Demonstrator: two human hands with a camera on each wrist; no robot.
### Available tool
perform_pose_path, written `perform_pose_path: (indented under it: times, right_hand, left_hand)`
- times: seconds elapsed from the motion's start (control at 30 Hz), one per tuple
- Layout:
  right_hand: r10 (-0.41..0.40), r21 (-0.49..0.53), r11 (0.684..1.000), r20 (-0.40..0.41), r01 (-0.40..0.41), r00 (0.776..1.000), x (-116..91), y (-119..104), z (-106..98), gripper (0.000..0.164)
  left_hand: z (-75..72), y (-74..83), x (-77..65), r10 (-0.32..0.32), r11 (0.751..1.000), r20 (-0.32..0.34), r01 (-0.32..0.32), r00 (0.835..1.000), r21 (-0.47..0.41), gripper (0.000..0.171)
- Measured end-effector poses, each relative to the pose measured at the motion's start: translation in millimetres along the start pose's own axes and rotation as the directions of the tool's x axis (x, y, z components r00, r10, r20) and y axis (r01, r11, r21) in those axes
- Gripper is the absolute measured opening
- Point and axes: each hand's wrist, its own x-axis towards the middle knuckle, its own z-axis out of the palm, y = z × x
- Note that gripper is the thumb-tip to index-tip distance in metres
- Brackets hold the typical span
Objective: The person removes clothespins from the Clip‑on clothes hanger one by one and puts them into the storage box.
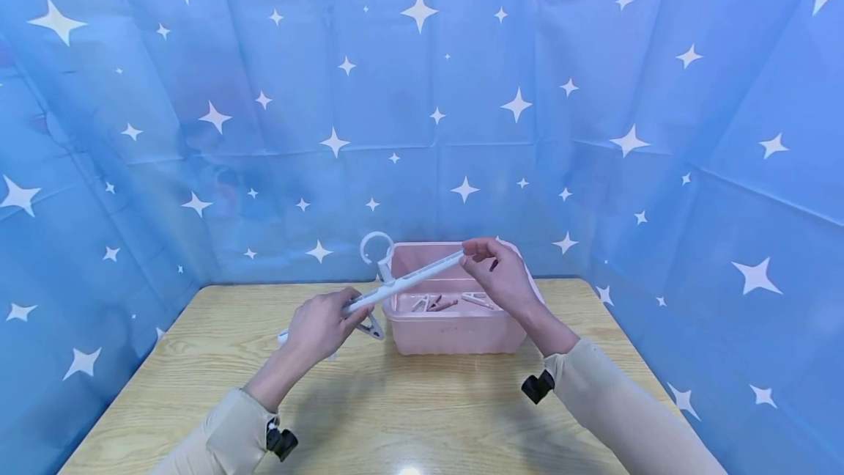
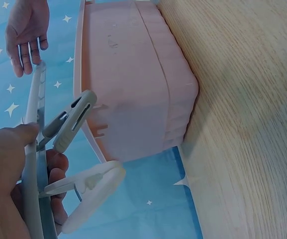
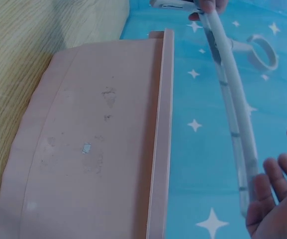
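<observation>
A white clip hanger [image 1: 422,275] with a ring-shaped hook [image 1: 377,234] is held tilted above the table, its right end higher. My left hand [image 1: 323,325] grips its bar left of the hook. Near that hand, a grey clip [image 2: 73,122] and a white clip [image 2: 96,191] hang from the bar in the left wrist view. At the bar's other end is my right hand [image 1: 504,281], fingertips against the tip and thumb apart from it in the right wrist view [image 3: 282,199]. Behind the hanger stands a pink bin [image 1: 455,332] with several loose clips [image 1: 442,304] inside.
The bin sits toward the back of a wooden table [image 1: 422,402]. A blue curtain with white stars [image 1: 422,130] surrounds the table's back and sides. Each wrist carries a small black camera, one on the left sleeve [image 1: 282,443] and one on the right [image 1: 537,387].
</observation>
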Motion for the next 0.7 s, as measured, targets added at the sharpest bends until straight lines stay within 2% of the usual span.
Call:
perform_pose_path:
  times: [0.27, 0.7]
  right_hand:
    - [0.003, -0.016, 1.000, -0.006, -0.003, 1.000, -0.1, 0.2, -0.2, 0.027]
    - [-0.012, -0.027, 1.000, 0.001, 0.012, 1.000, -1.0, -1.2, -0.1, 0.028]
  left_hand:
    - [0.6, 1.5, -0.4, 0.010, 1.000, 0.022, -0.010, 1.000, 0.002, 0.028]
    - [0.2, 2.4, -1.3, 0.034, 0.999, 0.004, -0.034, 0.999, 0.003, 0.029]
